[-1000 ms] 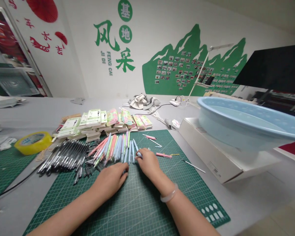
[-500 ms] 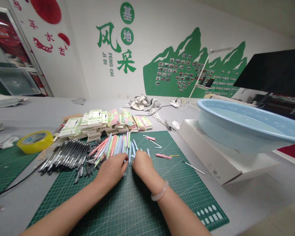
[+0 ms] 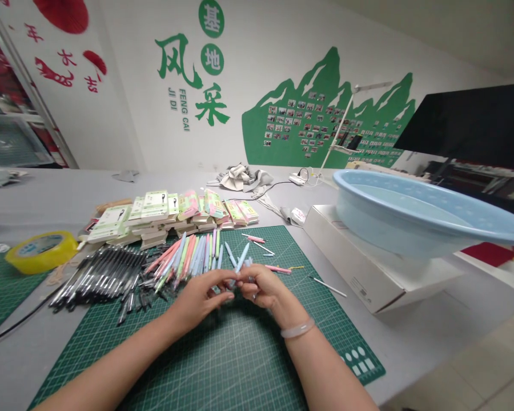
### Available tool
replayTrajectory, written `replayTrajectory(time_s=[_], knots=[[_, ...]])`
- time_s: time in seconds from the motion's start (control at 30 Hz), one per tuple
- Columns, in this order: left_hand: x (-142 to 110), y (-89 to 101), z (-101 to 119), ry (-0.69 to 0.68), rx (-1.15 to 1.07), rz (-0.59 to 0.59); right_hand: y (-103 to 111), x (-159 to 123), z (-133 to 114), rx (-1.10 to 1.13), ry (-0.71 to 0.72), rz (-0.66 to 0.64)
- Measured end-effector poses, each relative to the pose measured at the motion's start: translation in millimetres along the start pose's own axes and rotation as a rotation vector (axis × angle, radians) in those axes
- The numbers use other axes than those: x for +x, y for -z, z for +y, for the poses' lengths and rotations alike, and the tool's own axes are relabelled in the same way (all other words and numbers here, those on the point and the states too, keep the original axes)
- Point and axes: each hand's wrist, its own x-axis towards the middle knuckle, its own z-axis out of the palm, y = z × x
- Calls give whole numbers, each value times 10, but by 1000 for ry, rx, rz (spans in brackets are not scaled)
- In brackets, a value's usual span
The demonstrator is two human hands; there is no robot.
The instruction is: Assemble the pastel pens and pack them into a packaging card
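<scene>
My right hand (image 3: 263, 285), with a pale bangle on the wrist, is closed around a light blue pen (image 3: 242, 258) that points up and away from me; more blue shows behind its fingers. My left hand (image 3: 208, 297) meets it from the left, the index fingertip touching the pen's lower end and the thumb spread apart. Beyond the hands, a row of pink, green and blue pens (image 3: 192, 254) lies on the green cutting mat (image 3: 223, 354). To their left is a pile of clear, black-tipped pens (image 3: 107, 274).
Stacked small printed boxes (image 3: 154, 208) stand behind the pens. Yellow tape (image 3: 43, 251) lies at left. On the right, a blue basin (image 3: 394, 228) rests on a white box (image 3: 368, 274). A pink pen (image 3: 278, 269) and thin white sticks (image 3: 329, 286) lie on the mat's right side.
Both hands have come back toward me from the coloured pens and lifted. A blue pen is now raised in the right hand. The view has turned slightly right.
</scene>
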Motion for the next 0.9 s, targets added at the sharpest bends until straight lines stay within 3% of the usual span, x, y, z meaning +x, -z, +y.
replayTrajectory(time_s=[0.1,0.2,0.43,0.67,0.9], knots=[[36,-29,-8,33,-239,-58,-9,-47,13,158,-6,-114],[49,-49,-22,53,-321,-52,-43,-66,48,232,101,-60],[7,-67,17,44,-237,-61,-136,-57,137,241,232,117],[-14,-75,-16,-21,-119,-8,-146,-66,155,219,270,99],[-52,-117,-15,-47,-39,-20,-81,-22,178,270,393,218]])
